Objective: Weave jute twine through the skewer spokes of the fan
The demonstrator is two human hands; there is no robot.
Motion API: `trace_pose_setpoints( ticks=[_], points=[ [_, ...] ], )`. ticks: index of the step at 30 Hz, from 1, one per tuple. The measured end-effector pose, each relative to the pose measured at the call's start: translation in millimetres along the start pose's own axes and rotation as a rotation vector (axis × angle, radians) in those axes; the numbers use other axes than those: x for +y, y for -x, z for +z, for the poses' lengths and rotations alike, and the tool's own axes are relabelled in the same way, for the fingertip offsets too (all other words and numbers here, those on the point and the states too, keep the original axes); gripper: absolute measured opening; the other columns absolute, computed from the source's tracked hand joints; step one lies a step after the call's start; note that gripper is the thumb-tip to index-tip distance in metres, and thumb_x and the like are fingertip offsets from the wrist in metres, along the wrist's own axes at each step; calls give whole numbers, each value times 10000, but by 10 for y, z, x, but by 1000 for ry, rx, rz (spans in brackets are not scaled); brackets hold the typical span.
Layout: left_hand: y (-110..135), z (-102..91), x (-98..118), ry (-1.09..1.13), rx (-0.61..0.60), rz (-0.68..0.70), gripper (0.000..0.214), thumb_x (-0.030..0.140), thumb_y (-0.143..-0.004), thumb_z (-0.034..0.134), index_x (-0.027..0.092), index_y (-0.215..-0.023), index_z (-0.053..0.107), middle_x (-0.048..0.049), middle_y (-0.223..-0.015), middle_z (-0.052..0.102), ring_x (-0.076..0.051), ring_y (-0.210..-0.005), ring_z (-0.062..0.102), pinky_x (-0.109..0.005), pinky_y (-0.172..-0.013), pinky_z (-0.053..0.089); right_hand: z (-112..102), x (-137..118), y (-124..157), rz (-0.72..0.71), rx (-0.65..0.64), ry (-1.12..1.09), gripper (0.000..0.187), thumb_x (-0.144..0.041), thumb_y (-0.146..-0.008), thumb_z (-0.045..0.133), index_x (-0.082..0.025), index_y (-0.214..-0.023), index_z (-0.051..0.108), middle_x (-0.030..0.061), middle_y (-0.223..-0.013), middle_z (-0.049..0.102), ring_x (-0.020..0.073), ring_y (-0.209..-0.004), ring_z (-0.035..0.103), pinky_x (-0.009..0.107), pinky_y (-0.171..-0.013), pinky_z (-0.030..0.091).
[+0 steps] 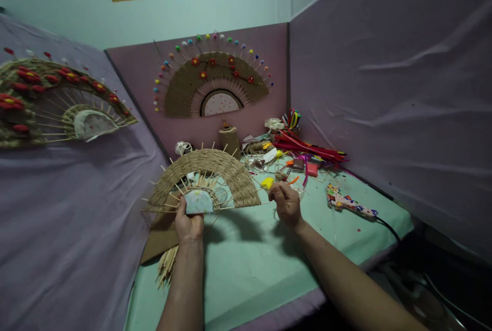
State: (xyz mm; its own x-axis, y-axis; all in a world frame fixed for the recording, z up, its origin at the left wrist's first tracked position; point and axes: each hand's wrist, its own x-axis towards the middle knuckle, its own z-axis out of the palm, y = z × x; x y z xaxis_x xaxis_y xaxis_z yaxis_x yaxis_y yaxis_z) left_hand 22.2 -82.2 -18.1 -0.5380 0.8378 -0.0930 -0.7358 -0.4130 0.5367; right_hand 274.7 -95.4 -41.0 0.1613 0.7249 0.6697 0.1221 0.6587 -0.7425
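My left hand (190, 223) grips a half-round woven fan (209, 159) at its base, beside the pale blue fabric half-circle (199, 201). Twine is woven across thin wooden sticks, whose ends poke out along the curved edge. My right hand (286, 205) is closed in a pinch by the fan's right end, where a stick tip reaches toward the fingers. Whatever lies between those fingers is too small to make out. Behind the right hand sits a yellow piece (267, 183) on the table.
A patterned glue gun (349, 204) with a black cord lies at right. Red pipe cleaners (307, 145), a twine spool (229, 141) and craft bits crowd the back. Bundled sticks (167, 268) and cardboard (159, 236) lie at left. Decorated fans hang on the back panel (215, 72) and left panel (57, 82).
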Motion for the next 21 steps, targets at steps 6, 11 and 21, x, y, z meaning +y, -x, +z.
trace_pose_setpoints(
  ticks=[6,11,21],
  points=[
    [-27,-21,-8,55,9,-33,239,112,-885,413,157,-814,637,-13,-819,705,-120,-803,652,-337,-917,446,128,15,32,279,-75,-354,423,-523,-870,390,-174,-658,500,-5,-575,462,87,-477,386,219,-429,266],
    [-43,-40,-11,61,3,-43,248,120,-892,403,146,-831,642,-22,-806,706,-120,-784,654,-323,-898,458,222,98,115,334,-170,-536,431,-602,-802,461,-177,-765,519,-12,-626,453,83,-505,379,222,-466,284],
    [-16,-13,-18,77,19,-80,220,134,-888,428,127,-899,647,-38,-813,705,-136,-817,656,-344,-890,475,354,145,140,542,-159,-524,424,-500,-709,652,-236,-840,347,-107,-511,363,62,-437,326,174,-420,235]
  ],
)
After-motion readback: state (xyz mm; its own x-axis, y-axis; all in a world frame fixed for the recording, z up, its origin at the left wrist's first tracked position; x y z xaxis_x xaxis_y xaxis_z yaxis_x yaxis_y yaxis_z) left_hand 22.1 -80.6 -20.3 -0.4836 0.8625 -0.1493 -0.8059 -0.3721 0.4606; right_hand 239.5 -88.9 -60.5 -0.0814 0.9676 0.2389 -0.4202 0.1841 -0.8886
